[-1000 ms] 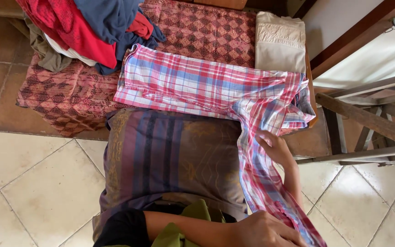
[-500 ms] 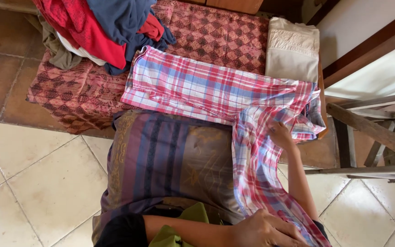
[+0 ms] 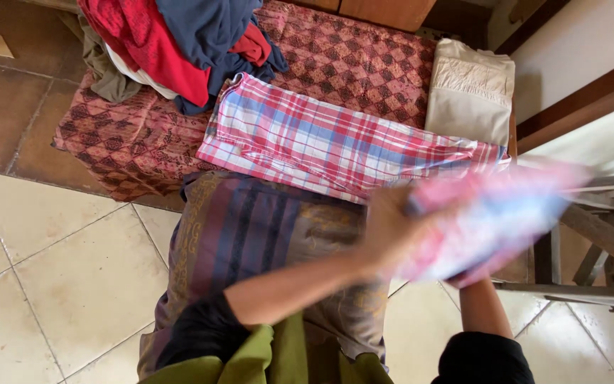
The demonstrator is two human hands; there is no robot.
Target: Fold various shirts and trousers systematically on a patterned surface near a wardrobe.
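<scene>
We now swing the hanging end of the plaid shirt point(image 3: 335, 142) up to the right; a second ago it drooped near our lap. Our left hand point(image 3: 385, 227) grips the blurred fold, while our right hand is hidden behind it, grip unclear. The shirt's body lies flat on the patterned cover point(image 3: 364, 64).

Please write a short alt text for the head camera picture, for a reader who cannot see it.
Seen from above, a person's left hand lifts the blurred end of a red, white and blue plaid cloth lying on a red patterned cushion; the right hand is hidden. A pile of clothes and a folded beige cloth lie nearby.
</scene>
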